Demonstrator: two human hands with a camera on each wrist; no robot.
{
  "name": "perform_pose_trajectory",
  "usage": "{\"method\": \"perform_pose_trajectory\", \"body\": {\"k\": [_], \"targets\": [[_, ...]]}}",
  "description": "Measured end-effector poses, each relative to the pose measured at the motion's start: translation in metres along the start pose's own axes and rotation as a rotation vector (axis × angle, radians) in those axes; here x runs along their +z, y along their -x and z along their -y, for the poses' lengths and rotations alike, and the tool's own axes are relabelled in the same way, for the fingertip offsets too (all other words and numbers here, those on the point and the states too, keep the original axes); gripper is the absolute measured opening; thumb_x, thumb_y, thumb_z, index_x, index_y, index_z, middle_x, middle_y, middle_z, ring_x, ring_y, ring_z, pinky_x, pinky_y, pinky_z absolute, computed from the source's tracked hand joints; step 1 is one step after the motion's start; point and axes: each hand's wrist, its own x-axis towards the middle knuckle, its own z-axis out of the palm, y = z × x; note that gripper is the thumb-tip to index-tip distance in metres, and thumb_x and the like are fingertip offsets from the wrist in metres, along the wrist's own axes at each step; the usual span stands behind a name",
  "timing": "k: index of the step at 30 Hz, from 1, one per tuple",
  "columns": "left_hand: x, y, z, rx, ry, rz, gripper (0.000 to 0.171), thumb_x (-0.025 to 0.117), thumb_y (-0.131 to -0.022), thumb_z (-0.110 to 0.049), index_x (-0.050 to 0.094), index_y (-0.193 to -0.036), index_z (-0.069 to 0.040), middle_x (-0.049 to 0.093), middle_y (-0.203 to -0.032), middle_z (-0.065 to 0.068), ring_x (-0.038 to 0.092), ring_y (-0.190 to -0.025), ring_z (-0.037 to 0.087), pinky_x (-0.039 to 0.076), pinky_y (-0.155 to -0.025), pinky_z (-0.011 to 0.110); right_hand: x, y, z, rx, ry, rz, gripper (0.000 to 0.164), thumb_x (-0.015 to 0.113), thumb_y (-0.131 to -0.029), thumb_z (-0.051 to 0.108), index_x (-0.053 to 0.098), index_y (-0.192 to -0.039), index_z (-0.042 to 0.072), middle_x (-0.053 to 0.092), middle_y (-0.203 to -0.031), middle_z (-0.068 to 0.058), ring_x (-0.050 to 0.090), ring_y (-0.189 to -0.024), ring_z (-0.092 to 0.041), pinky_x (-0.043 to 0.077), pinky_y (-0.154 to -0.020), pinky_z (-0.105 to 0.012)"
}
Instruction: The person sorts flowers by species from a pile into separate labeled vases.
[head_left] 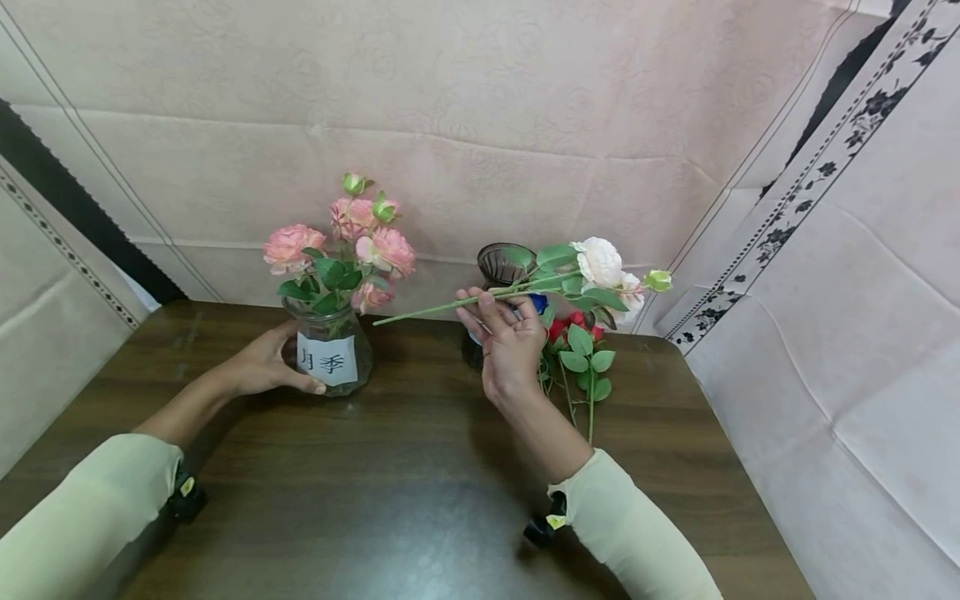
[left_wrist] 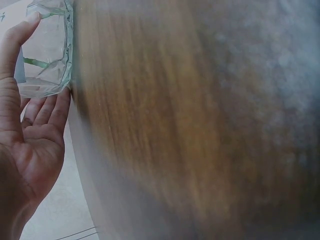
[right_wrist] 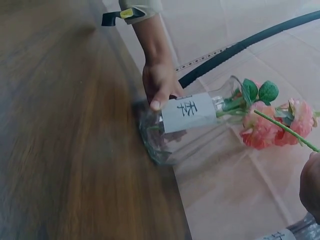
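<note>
A clear glass vase point(head_left: 363, 358) with a white paper label stands on the table, holding pink flowers point(head_left: 388, 250) with green leaves and buds. My left hand point(head_left: 262, 363) grips its lower part, thumb at the front and the other fingers round the back; the left wrist view shows the thumb point(left_wrist: 19, 42) against the glass. My right hand point(head_left: 513, 350) pinches a long green stem point(head_left: 420, 313) between thumb and fingers. This stem lies nearly level, its bare end pointing towards the clear vase and its white blooms point(head_left: 600, 263) out to the right.
Behind my right hand stands a dark glass vase point(head_left: 506, 263), partly hidden. Something blue point(head_left: 538, 303) shows beside it. Red flowers point(head_left: 558, 330) with leafy stems lie on the wooden table point(head_left: 360, 500) to the right. Pale cloth point(head_left: 450, 192) hangs along the back and sides.
</note>
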Motion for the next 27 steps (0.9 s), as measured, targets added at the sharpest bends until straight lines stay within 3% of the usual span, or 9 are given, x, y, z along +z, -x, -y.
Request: {"method": "perform_pose_trajectory", "body": {"k": [8,14,18,27], "targets": [[0.0,0.001,0.0,-0.002,-0.004,-0.002,0.101,0.104,-0.082,-0.017,0.046,-0.164,-0.005,0.072,-0.142,0.018,0.068,-0.124,0.022,0.056,-0.098,0.021,0.017,0.004,-0.01,0.014,0.004,0.033,0.008,0.067,-0.112,0.002,0.066,-0.12,0.003,0.087,-0.105,-0.005,0.087,-0.1,-0.02,0.069,-0.098,-0.043],[0.0,0.0,0.001,0.001,-0.01,-0.005,0.102,0.104,-0.082,-0.017,0.045,-0.165,-0.006,0.071,-0.143,0.018,0.068,-0.126,0.024,0.055,-0.099,0.02,0.029,0.005,-0.017,0.002,-0.02,0.013,0.009,0.069,-0.11,0.001,0.067,-0.119,0.001,0.087,-0.11,-0.015,0.087,-0.1,-0.022,0.069,-0.099,-0.046],[0.001,-0.001,0.002,0.008,-0.012,-0.01,0.101,0.104,-0.082,-0.017,0.046,-0.164,-0.007,0.071,-0.144,0.017,0.067,-0.126,0.022,0.055,-0.098,0.02,0.037,0.005,-0.021,-0.006,-0.029,-0.005,0.012,0.069,-0.11,0.0,0.065,-0.121,-0.004,0.087,-0.109,-0.015,0.087,-0.1,-0.024,0.069,-0.098,-0.048],[0.002,-0.001,0.003,0.013,0.018,-0.016,0.099,0.104,-0.081,-0.014,0.047,-0.161,-0.006,0.071,-0.143,0.018,0.069,-0.122,0.013,0.058,-0.097,0.022,0.049,0.006,-0.025,-0.012,-0.038,-0.016,0.007,0.07,-0.109,-0.001,0.068,-0.115,0.0,0.086,-0.111,-0.02,0.087,-0.099,-0.024,0.069,-0.097,-0.047]]}}
